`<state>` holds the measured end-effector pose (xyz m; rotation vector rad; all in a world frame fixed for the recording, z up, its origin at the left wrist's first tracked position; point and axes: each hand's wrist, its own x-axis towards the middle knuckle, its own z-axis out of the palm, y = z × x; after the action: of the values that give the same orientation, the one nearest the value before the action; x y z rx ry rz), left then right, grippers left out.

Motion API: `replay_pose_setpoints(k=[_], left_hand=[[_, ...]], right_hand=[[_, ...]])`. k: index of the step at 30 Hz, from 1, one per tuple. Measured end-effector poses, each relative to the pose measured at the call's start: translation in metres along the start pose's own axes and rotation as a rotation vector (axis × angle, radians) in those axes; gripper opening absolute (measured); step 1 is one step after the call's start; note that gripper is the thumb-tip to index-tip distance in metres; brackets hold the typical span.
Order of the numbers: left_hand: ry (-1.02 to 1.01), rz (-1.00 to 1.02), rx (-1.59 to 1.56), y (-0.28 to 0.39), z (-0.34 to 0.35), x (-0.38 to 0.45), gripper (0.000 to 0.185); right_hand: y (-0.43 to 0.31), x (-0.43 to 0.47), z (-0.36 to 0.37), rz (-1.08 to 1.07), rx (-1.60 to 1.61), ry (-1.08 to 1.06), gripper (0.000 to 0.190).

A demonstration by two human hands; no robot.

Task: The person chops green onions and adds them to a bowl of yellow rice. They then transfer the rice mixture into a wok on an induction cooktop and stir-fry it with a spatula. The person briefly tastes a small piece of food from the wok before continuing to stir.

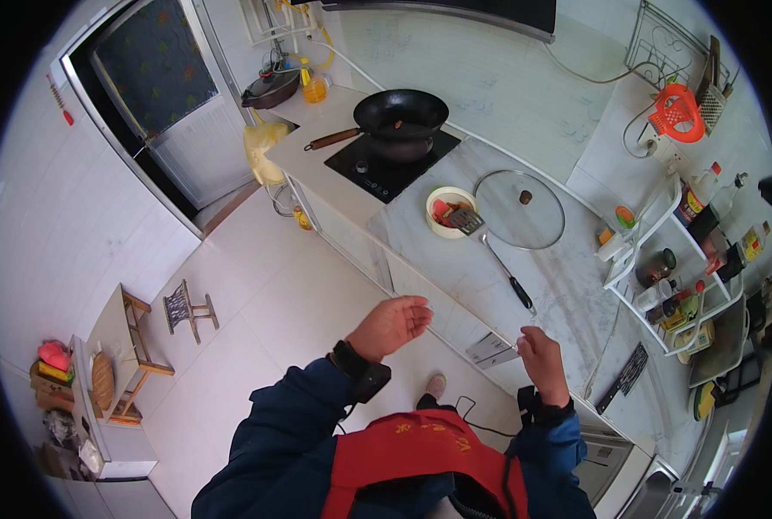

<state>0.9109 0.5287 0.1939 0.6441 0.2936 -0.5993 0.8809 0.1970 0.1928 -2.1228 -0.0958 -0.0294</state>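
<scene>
My left hand (391,325) hovers in front of the counter edge, palm turned inward, fingers loosely bent and holding nothing. At that edge, just below the handle end of a slotted metal turner (501,258), is my right hand (544,358). Its fingers curl inward, and whether anything is inside them is hidden. The turner's head rests on a cream bowl (433,228) that contains reddish pieces of food (443,210). To the bowl's right lies a glass lid (541,217) with a brown knob. A black wok (400,113) with a small brown piece inside sits on an induction cooktop (386,175).
A cleaver-like knife (624,378) lies on the counter at right. Beside it stands a white rack (676,347) with bottles and jars. An oil bottle (313,84) and a lidded pan (272,87) stand in the back corner. A folding stool (190,310) is on the floor.
</scene>
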Motion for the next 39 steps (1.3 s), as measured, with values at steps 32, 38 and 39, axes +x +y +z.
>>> replay_pose_setpoints(k=[32, 38, 39], left_hand=[[0.197, 0.317, 0.020, 0.315, -0.047, 0.111, 0.019], [0.199, 0.348, 0.026, 0.403, -0.083, 0.110, 0.017], [0.174, 0.356, 0.033, 0.418, -0.087, 0.112, 0.016]], right_hand=[[0.118, 0.145, 0.045, 0.196, -0.346, 0.171, 0.029], [-0.042, 0.215, 0.053, 0.180, -0.280, 0.218, 0.025], [-0.068, 0.237, 0.060, 0.174, -0.249, 0.199, 0.024]])
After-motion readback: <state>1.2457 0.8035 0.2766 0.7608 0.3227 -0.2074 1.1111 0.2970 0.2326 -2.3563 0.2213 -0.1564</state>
